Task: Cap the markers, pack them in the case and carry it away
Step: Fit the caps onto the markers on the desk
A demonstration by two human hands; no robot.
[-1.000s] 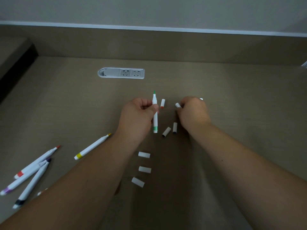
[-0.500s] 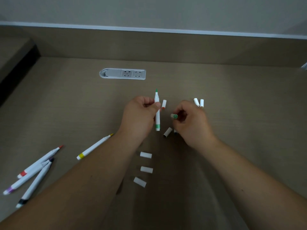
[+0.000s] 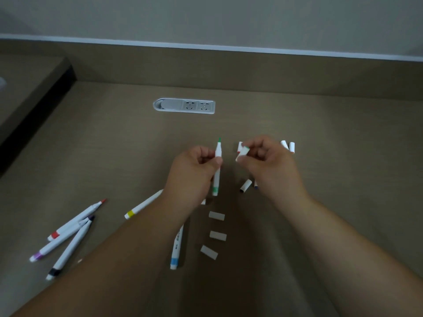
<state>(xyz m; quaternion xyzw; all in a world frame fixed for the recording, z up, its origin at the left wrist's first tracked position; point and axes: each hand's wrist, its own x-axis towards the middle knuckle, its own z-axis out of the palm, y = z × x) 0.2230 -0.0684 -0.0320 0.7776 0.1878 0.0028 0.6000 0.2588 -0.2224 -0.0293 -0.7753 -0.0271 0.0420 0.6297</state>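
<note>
On your far left, four uncapped markers lie on the desk (image 3: 320, 124): the red marker (image 3: 76, 219), the purple marker (image 3: 61, 241) and the black marker (image 3: 68, 249) fanned together, the yellow marker (image 3: 143, 204) nearer your forearm. A blue marker (image 3: 176, 248) shows beside your left arm. I see no case in this view.

Your left hand (image 3: 192, 177) has its fingers curled round the green marker (image 3: 217, 167), thumb pressed to the barrel. The marker stands nearly upright in the view, its long axis running away from you, green nib at the far end and clear of your fingers.

Just right of that nib, your right hand (image 3: 272, 165) pinches the green cap (image 3: 243, 153) between thumb and fingertip, the other fingers curled in. The cap is tilted, its green end up and away, its other end down toward the marker; it is near the nib but apart from it.

That gap is what the coming move turns on, by my judgement: you need the cap's mouth turned to face the nib and its axis lined up with the barrel, then slid on from the far end. Your right hand is the nearer one for this.

Loose white caps (image 3: 216, 215) lie between your forearms, and more beyond your right hand (image 3: 291, 147).
</note>
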